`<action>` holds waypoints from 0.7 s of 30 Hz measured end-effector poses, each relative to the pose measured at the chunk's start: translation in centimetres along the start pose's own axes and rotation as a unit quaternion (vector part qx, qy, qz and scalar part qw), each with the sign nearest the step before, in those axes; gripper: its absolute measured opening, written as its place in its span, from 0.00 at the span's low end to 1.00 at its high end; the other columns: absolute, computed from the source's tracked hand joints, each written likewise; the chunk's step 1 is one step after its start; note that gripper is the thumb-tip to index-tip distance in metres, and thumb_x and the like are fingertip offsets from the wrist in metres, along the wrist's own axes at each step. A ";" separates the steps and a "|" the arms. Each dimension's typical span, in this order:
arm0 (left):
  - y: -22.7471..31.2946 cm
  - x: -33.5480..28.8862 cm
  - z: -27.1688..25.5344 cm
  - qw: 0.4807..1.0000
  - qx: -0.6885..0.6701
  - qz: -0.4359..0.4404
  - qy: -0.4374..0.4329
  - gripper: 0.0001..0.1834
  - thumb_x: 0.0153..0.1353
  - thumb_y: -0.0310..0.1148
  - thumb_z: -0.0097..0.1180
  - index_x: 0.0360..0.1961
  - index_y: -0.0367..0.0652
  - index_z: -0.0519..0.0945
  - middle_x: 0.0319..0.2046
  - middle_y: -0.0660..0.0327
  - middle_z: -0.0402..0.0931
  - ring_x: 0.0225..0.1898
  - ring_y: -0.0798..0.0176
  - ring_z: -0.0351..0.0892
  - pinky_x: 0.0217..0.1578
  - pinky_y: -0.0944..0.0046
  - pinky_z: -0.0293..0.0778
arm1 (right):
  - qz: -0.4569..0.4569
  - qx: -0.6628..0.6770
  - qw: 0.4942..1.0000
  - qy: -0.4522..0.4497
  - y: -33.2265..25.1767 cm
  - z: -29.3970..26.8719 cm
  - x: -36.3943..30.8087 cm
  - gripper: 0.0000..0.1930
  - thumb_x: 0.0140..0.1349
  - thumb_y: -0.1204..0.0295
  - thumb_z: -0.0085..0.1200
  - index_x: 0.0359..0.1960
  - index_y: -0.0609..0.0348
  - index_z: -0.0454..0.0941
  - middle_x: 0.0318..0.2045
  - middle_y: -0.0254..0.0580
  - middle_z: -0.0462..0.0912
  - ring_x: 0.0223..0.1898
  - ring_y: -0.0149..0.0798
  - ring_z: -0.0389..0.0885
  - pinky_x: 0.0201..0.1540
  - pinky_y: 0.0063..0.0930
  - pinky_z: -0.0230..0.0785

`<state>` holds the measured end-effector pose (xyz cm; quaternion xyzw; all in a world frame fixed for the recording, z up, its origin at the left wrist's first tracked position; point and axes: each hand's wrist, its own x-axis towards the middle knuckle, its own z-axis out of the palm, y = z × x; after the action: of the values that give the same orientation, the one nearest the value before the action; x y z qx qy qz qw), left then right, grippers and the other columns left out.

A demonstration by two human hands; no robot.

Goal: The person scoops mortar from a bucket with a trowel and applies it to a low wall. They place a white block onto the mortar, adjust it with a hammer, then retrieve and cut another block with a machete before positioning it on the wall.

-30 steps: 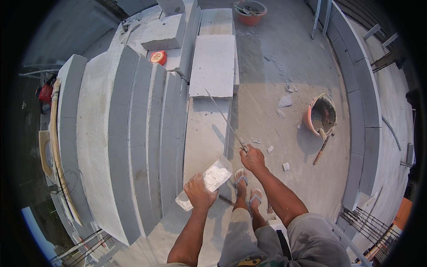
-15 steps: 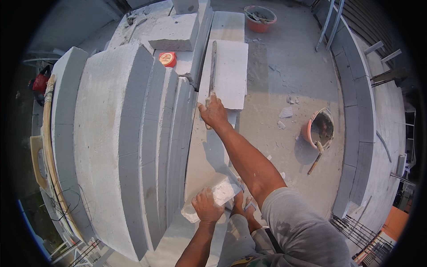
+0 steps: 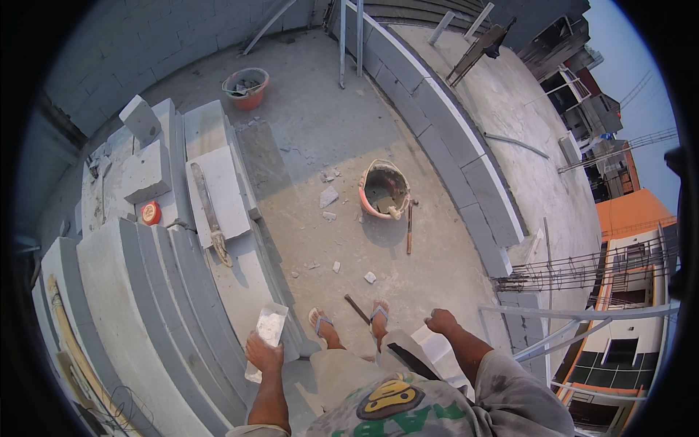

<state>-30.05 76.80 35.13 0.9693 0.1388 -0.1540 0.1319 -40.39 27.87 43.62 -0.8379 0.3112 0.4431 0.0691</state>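
Note:
My left hand (image 3: 264, 352) grips a small cut piece of white lightweight block (image 3: 271, 325), fingers wrapped over its near side, beside the stacked blocks. My right hand (image 3: 440, 320) hangs in the air on the right, fingers curled in, and nothing shows in it. A long machete-like blade with a pale handle (image 3: 206, 207) lies untouched on a white block (image 3: 227, 191) atop the low row. On the stack at the left sits a red tape measure (image 3: 151, 213).
Tall pale blocks (image 3: 120, 291) stand packed at the left. On the floor are an orange bucket of mortar (image 3: 371, 207), a hammer-like tool (image 3: 409, 233), a bucket of rubble (image 3: 251, 100), block scraps (image 3: 328, 197) and a dark bar (image 3: 357, 309) between my feet. A low block wall (image 3: 444, 146) borders the right.
My right hand has let go of the blade's handle and moved back to the right. The left still holds the block piece. The view has swung right.

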 end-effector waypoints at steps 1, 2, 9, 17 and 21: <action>0.1 0.2 -0.5 1.000 0.006 -0.002 -0.019 0.49 0.34 0.41 0.76 0.59 0.42 0.64 0.52 0.52 0.70 0.57 0.48 0.68 0.56 0.48 0.63 | 0.009 0.031 0.998 0.048 2.7 -0.5 -1.2 0.25 0.59 0.54 0.52 0.46 0.65 0.80 0.46 0.59 0.82 0.50 0.55 0.80 0.54 0.43 0.72; 0.1 0.5 -1.0 0.999 0.013 -0.001 -0.034 0.49 0.34 0.41 0.76 0.58 0.42 0.64 0.52 0.52 0.70 0.56 0.47 0.69 0.56 0.48 0.64 | 0.026 0.088 0.993 0.073 4.7 -0.7 -2.2 0.25 0.59 0.54 0.52 0.45 0.66 0.80 0.45 0.60 0.82 0.50 0.55 0.80 0.54 0.43 0.72; 4.0 2.5 -4.4 0.993 0.035 -0.074 -0.085 0.47 0.33 0.41 0.78 0.55 0.41 0.65 0.49 0.49 0.73 0.53 0.43 0.73 0.53 0.46 0.70 | 0.088 0.311 0.937 0.134 12.1 3.0 -8.8 0.27 0.58 0.52 0.53 0.46 0.66 0.80 0.43 0.64 0.81 0.49 0.56 0.80 0.54 0.41 0.70; 18.2 -0.8 -2.8 0.978 0.016 0.169 -0.118 0.43 0.32 0.39 0.77 0.51 0.41 0.69 0.46 0.50 0.75 0.51 0.42 0.75 0.52 0.48 0.71 | 0.116 0.368 0.920 0.066 14.8 7.2 -6.0 0.27 0.59 0.50 0.53 0.48 0.63 0.79 0.46 0.61 0.81 0.50 0.58 0.79 0.54 0.42 0.70; 29.7 -2.7 -0.2 0.944 -0.008 0.293 -0.153 0.41 0.31 0.37 0.76 0.50 0.41 0.70 0.46 0.50 0.76 0.49 0.42 0.76 0.51 0.49 0.71 | 0.029 0.414 0.902 0.118 18.3 4.1 -1.9 0.27 0.60 0.51 0.53 0.50 0.61 0.78 0.47 0.60 0.81 0.49 0.58 0.79 0.54 0.43 0.70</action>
<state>-23.28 48.73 42.53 0.9309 -0.1719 -0.2543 0.1981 -54.73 15.81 45.58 -0.7704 0.4968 0.1743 0.3595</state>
